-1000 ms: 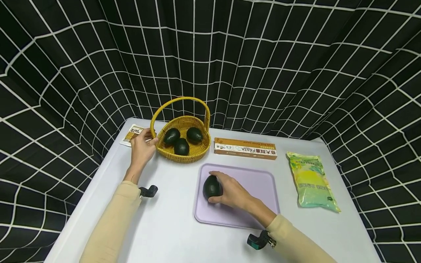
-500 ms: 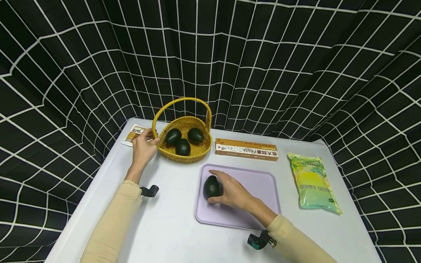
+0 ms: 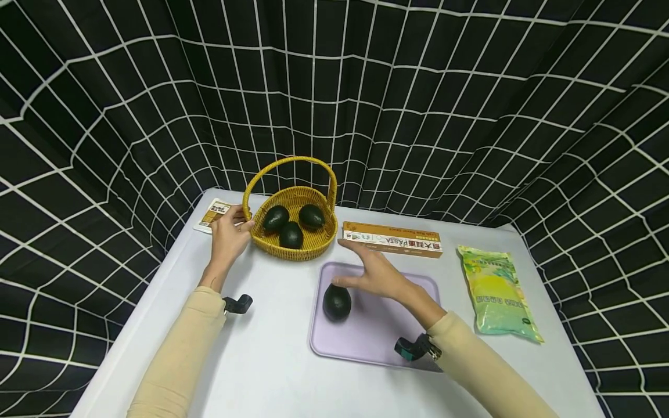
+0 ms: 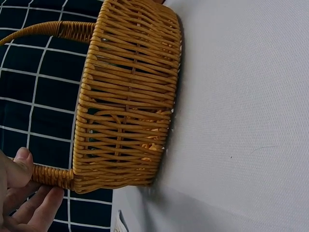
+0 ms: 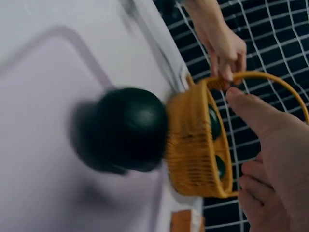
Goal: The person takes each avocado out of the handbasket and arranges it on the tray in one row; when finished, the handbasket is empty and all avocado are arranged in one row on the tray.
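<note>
My left hand (image 3: 228, 234) pinches the lower left end of the handle of a yellow wicker basket (image 3: 292, 253); in the left wrist view the thumb and fingers (image 4: 48, 205) lie on either side of that handle. Three dark green avocados (image 3: 291, 235) lie inside the basket. Another avocado (image 3: 337, 302) sits on a lilac tray (image 3: 376, 342), near its left side. Just above and behind it is my right hand (image 3: 378, 273), with thumb and fingers spread and nothing held. The right wrist view is blurred and shows the avocado (image 5: 130, 128) apart from the right hand (image 5: 280, 159).
Behind the tray lies a long pasta box (image 3: 392, 239), partly covered by the right hand's fingertips. A yellow-green plastic bag (image 3: 499, 290) lies on the right. A small packet (image 3: 211, 215) is beside the left hand at the table's back left. Gridded black curtain (image 3: 334, 87) surrounds the white table.
My right hand has let go of the avocado on the tray and moved up and back toward the basket. The left hand keeps its grip on the basket handle.
</note>
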The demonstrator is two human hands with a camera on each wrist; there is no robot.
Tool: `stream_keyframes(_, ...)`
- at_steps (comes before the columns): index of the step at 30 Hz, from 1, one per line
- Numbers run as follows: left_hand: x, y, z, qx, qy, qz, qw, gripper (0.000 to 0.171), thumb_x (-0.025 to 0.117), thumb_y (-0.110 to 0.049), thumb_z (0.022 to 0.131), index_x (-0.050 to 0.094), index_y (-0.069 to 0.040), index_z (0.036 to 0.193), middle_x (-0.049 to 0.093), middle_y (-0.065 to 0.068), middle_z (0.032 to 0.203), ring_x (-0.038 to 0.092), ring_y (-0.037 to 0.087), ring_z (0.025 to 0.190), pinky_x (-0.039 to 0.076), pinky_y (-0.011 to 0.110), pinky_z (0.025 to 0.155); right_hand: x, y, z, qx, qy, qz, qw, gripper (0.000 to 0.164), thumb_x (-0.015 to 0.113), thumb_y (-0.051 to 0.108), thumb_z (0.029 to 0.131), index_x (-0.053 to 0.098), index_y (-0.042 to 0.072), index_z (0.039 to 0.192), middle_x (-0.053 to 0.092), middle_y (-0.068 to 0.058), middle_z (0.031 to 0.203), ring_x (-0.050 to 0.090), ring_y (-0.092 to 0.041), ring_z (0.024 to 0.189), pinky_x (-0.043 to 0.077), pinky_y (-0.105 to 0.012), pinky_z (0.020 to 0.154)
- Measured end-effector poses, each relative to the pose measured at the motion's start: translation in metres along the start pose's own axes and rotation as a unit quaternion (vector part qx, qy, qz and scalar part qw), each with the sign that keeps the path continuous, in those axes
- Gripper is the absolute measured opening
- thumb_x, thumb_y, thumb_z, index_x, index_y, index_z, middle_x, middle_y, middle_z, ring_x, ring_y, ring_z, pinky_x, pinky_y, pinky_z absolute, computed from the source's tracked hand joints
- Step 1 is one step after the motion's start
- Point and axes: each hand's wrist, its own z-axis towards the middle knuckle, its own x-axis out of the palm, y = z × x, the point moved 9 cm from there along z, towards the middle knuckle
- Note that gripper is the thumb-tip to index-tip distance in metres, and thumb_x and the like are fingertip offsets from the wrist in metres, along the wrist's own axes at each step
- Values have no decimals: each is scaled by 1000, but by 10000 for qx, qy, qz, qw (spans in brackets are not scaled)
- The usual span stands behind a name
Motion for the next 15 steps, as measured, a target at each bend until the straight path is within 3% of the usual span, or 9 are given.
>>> stream_keyframes(9, -1, -1, 0, 52, -65, 18, 10000, 33, 71, -1, 93, 68, 2, 125, 74, 23, 120, 72, 40, 113, 51, 51, 106, -29, 15, 59, -541, 154, -332, 9979, 90, 86, 46, 84, 45, 14, 158, 50, -10, 160, 47, -31, 148, 41, -51, 121)
stream_keyframes(15, -1, -2, 1, 35, -1, 20, 10000, 33, 71, -2, 94, 67, 2, 126, 73, 25, 121, 71, 41, 114, 52, 52, 106, -33, 23, 94, -515, 491, -460, 9964, 91, 88, 43, 83, 46, 14, 158, 53, -10, 158, 43, -29, 151, 38, -49, 124)
